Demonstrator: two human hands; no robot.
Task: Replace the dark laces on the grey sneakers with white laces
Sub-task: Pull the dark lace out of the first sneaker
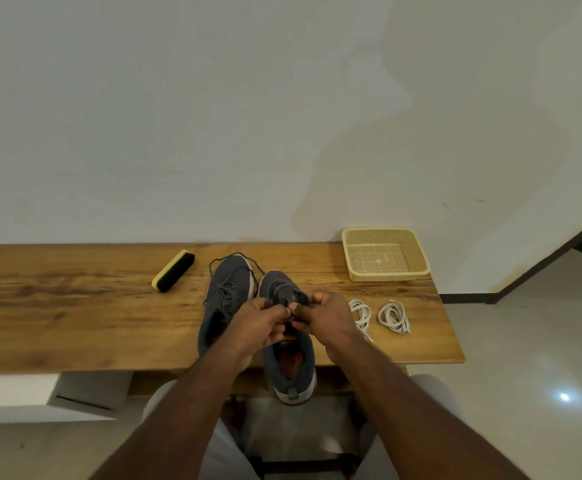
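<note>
Head view: left hand [260,318] & right hand [320,315] pinch dark lace [291,299] on right-hand grey knit sneaker [288,341]. Risk: heel overhangs wooden table [75,306]; hard tug could drop it.

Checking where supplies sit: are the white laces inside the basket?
No, both white laces lie coiled on the table, outside the basket.

Grainy wooden table [75,306] — matt cloth sneakers [229,282], perforated plastic basket [386,275]

On the table [75,323], brush [173,270] left of sneakers [229,289], laces [379,315] right, basket [385,254] behind.
</note>
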